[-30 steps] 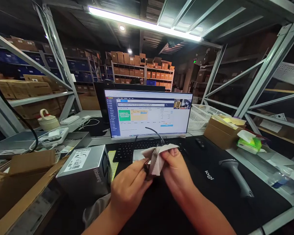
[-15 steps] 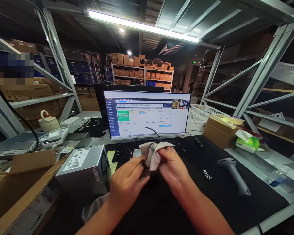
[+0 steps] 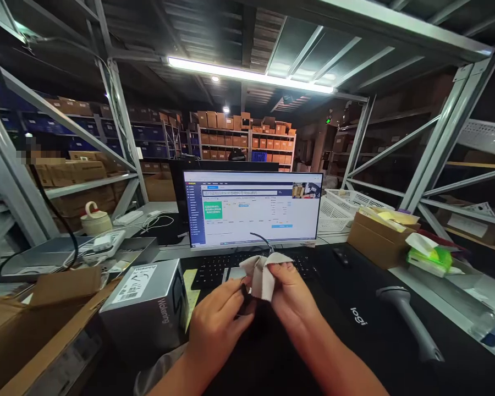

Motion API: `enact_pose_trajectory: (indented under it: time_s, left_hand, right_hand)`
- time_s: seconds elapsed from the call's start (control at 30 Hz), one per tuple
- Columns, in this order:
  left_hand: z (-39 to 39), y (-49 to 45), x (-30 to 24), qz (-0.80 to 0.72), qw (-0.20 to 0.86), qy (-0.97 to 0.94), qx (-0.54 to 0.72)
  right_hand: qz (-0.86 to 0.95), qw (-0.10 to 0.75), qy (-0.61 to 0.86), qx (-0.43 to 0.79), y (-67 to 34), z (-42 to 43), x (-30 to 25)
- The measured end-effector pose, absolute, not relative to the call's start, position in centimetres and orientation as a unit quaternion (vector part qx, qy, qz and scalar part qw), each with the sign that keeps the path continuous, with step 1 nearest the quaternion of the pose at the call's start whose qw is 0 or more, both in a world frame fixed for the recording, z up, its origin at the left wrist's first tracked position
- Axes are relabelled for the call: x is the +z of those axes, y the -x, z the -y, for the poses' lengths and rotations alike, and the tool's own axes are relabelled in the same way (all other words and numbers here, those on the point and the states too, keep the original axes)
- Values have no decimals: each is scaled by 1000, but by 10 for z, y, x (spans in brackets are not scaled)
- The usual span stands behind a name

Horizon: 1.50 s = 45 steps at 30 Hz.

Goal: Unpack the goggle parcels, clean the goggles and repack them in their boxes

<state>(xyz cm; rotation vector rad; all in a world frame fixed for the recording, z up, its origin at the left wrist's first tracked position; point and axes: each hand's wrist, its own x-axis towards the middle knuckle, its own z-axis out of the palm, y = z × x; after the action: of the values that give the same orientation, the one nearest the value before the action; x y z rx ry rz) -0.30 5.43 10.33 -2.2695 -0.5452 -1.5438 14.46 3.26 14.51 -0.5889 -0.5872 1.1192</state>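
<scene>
- Currently, the right hand (image 3: 291, 283) pinches a pale grey cloth (image 3: 264, 280) between thumb and fingers, bunched into folds.
- Just beside it, the left hand (image 3: 216, 313) has its fingertips closed on a small dark piece (image 3: 244, 290) at the cloth's left edge; most of that piece is hidden.
- Above the cloth, a thin dark curved stem (image 3: 262, 238) sticks up; whether it joins the dark piece cannot be told.
- For good handling, the left hand should probably steady the piece lightly while the right slides the folds along it; something this slender would likely bend under a hard squeeze.
- Loose flaps are best tucked away from the stem's tip, lest they snag.
- Just past the hands, a black keyboard (image 3: 210, 269) lies before the lit monitor (image 3: 251, 231).
- Farther out, a silver retail box (image 3: 136, 319) sits left; a barcode scanner (image 3: 412, 324) and mouse (image 3: 340, 257) lie right on the logi desk mat (image 3: 338, 289).
</scene>
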Motion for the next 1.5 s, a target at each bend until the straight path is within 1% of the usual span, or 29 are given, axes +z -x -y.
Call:
enact_pose_trajectory:
  time_s: [0.1,0.17,0.2,0.27,0.4,0.47,0.57,0.67,0.7,0.77,0.83,0.93,1.03,1.13,1.2,1.23,1.27,1.3,1.37,1.43,1.5]
  left_hand:
    - [-56,6,100,222,162,795,-541]
    - [-60,10,96,253,147,786,-544]
    - [-61,11,96,266,137,784,-544]
    - [-63,13,97,272,123,785,-543]
    - [-61,12,111,209,83,827,-516]
    - [-61,15,119,174,56,854,-487]
    - [-69,30,130,172,47,871,-458]
    - [-78,50,139,216,23,876,-432]
    - [-79,57,142,226,7,881,-415]
    - [-77,66,147,230,-21,898,-375]
    - [-72,69,151,227,-26,913,-338]
    - [-63,68,156,212,-14,927,-310]
    - [-57,62,157,194,-7,938,-288]
    - [-55,56,155,187,12,948,-258]
    - [-55,52,153,177,42,952,-247]
    - [-55,51,152,179,61,949,-252]
    - [-54,49,151,193,81,939,-272]
    - [-54,48,150,219,95,921,-307]
    - [-51,45,148,291,102,856,-415]
    - [-46,40,145,338,75,779,-523]
    - [-42,32,139,329,24,758,-562]
  right_hand:
    - [292,792,344,411,-122,-31,119]
    - [325,787,401,339,-104,-28,99]
    - [341,777,418,326,-98,-27,93]
    - [362,761,418,339,-100,-27,95]
    - [365,744,318,461,-136,-31,129]
    - [374,726,289,500,-156,-33,145]
    - [449,653,304,528,-182,-29,157]
    - [567,534,352,519,-218,-14,165]
    - [614,498,383,477,-231,-7,168]
    - [661,490,438,361,-258,8,174]
    - [685,483,473,271,-278,21,179]
    - [711,437,508,215,-283,30,180]
    - [737,388,504,230,-259,24,174]
    - [778,309,449,311,-222,10,164]
    - [789,285,422,343,-202,4,158]
    - [785,297,417,348,-195,2,156]
    - [773,326,415,352,-190,0,154]
    - [751,372,416,353,-188,-1,152]
    - [676,489,423,354,-190,-5,150]
    - [586,596,419,355,-193,-11,146]
    - [520,668,390,362,-194,-18,141]
